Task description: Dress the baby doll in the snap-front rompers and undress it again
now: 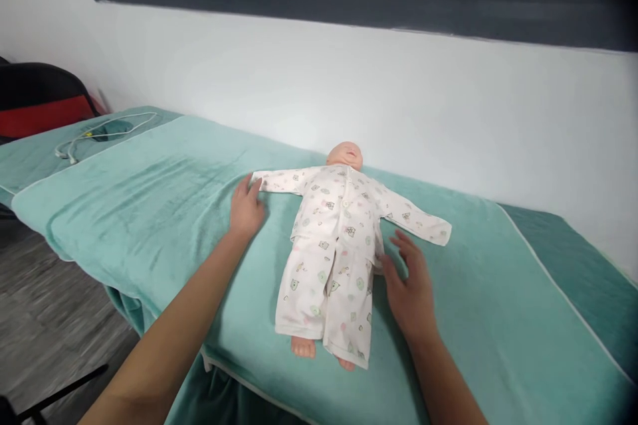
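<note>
Doll (pixel 345 155) is lying face up on green sheet (pixel 478 305), top (pixel 343 202) and trousers (pixel 302 285) already on

Dressing is looking mostly done: top is covering chest and both arms, front edges are meeting, trousers are running down almost to the feet (pixel 303 347); only small straightening seems left, my read, since sleeves are lying spread out and no doll fingers are showing at the ends; left hand (pixel 246 209) is reaching the near sleeve end (pixel 257 180), thumb and forefinger partly apart around it, touching, can't tell if actually pinching; right hand (pixel 409 279) is holding nothing, fingers spread, thumb sitting at or just beside the top's lower edge, below the other sleeve (pixel 419 220)
</note>
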Motion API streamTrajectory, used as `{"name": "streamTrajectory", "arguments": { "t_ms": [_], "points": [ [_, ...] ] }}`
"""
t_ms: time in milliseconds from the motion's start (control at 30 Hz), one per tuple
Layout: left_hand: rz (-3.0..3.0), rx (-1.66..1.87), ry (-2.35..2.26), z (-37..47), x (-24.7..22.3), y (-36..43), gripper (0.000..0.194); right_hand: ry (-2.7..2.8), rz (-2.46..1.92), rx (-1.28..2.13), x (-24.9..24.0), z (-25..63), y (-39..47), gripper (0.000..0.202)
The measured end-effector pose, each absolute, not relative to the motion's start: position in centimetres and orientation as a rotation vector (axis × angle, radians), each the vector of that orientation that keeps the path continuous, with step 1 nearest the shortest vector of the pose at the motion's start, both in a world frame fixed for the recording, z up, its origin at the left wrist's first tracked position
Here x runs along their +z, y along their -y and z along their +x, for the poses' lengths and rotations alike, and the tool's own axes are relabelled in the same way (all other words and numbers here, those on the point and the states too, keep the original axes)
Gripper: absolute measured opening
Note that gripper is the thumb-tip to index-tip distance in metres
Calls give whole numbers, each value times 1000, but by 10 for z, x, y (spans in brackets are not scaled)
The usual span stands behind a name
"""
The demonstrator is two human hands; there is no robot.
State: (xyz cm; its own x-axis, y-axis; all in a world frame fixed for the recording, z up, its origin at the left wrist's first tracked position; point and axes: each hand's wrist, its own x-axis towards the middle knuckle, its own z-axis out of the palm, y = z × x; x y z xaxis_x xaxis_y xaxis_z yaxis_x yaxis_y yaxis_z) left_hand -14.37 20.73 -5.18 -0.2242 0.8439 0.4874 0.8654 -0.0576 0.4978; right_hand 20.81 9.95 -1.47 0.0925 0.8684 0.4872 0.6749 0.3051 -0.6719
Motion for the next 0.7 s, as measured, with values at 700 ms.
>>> {"name": "streamTrajectory", "arguments": {
  "t_ms": [700],
  "points": [
    [-2368,-1603,2177,-55,-48,33,35,1762,-1358,484,-26,159,35,13]
  ]
}}
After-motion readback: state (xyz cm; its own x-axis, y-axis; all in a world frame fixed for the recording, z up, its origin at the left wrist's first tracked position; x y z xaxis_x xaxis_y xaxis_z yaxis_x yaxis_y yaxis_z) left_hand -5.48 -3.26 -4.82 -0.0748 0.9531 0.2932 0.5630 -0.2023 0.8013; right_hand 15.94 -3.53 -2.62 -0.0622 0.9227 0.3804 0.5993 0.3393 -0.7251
